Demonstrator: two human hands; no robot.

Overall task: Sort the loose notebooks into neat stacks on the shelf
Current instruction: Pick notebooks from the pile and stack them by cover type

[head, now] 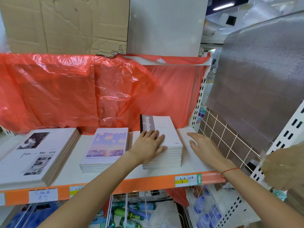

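Resting flat, fingers straight, on the grey-banded notebook stack (164, 142) at about 3 o'clock on the white shelf (194, 163): left hand (148, 145), grasping nothing. Hovering just right of that stack, fingers loosely extended, released: right hand (203, 146). Stacked at centre, the pastel-cover notebooks (106, 147); at 9 o'clock, the photo-cover notebooks (39, 155). Draped behind, at 12 o'clock, red plastic sheet (82, 89).

Three stacks of notebooks lie in a row on the shelf (194, 165): the "Time Memory" stack (37, 155) at left, the lantern-cover stack (105, 148) in the middle, the "NoteBook" stack (166, 140) at right. A plastic sheet (74, 89) hangs behind them. A wire grid panel (222, 139) stands right of the shelf.
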